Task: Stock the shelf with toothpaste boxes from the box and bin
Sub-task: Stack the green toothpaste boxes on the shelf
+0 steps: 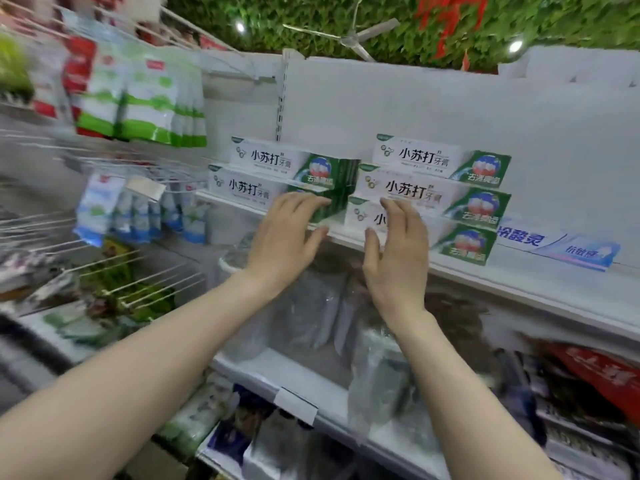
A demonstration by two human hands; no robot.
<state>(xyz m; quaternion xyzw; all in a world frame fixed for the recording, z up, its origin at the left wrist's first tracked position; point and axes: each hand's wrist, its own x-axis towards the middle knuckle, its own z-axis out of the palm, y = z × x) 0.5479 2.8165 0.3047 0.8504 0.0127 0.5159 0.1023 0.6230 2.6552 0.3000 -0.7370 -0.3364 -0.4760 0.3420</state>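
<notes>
Upper left: green-and-white pouches [145,102] hang in a row on pegs. Below them hang smaller blue-and-white pouches [138,216], blurred. Bare wire pegs [152,282] project further down, above dark green packets too blurred to identify.

Overhead: green foliage [277,15] covers the ceiling. It carries a white ceiling fan [349,38], a red decoration [446,19] and two round lamps [240,27].

Lower shelf [287,372]: clear plastic bags [377,372] stand on it. A white price tag [296,405] sits on its front edge. A red bag [609,379] lies at far right.
</notes>
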